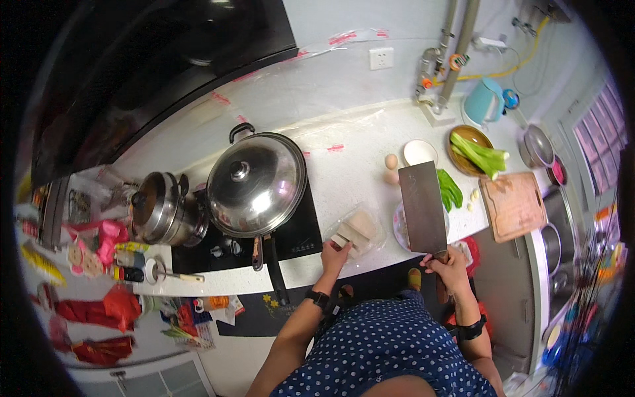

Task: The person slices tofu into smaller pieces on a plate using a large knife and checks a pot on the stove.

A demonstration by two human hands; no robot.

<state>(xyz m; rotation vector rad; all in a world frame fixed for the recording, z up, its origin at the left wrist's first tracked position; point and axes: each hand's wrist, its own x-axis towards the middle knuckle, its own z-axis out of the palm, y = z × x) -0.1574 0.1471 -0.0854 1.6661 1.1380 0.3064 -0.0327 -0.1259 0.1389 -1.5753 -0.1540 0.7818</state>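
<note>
My right hand (450,270) grips a Chinese cleaver (422,208) by its wooden handle, with the broad blade raised above the counter's front edge. Fingers of my left hand (334,259) close around a pale slice at the near end of a whitish block, probably tofu (361,226). That block is cut into pieces and rests on a clear plastic bag (379,238). Beneath the blade a patterned plate (398,229) is partly hidden, so its contents are hard to make out. Green peppers (450,191) lie just beyond the cleaver.
A lidded steel wok (256,183) sits on the black cooktop (302,233), beside a steel pot (156,208). Two eggs (391,161), a white bowl (420,152), celery (478,153) on a brown plate (459,166), garlic cloves (473,198) and a wooden cutting board (513,206) occupy the right side.
</note>
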